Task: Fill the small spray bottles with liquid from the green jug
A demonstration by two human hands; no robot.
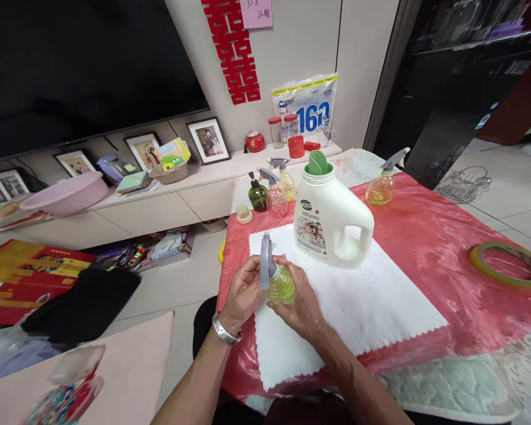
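A small spray bottle (282, 285) with yellow-green liquid and a grey trigger head is held tilted between my hands, above a white cloth (371, 307). My right hand (301, 301) wraps round the bottle's body. At the grey head, my left hand (244, 289) has its fingers closed on the trigger part; a silver bracelet circles that wrist. Just beyond stands a large white detergent jug (327, 218) with a green spout (318, 162) in its open neck. Behind it to the left are a pink spray bottle (277, 200), a dark green pump bottle (258, 195) and a yellowish spray bottle (287, 183).
Red plastic sheeting (416, 236) covers the table. An amber spray bottle (380, 188) stands at the back right, a tape roll (508, 248) lies at the right, and a cream cap (244, 213) sits at the left edge. A low cabinet (159, 200) runs along the wall.
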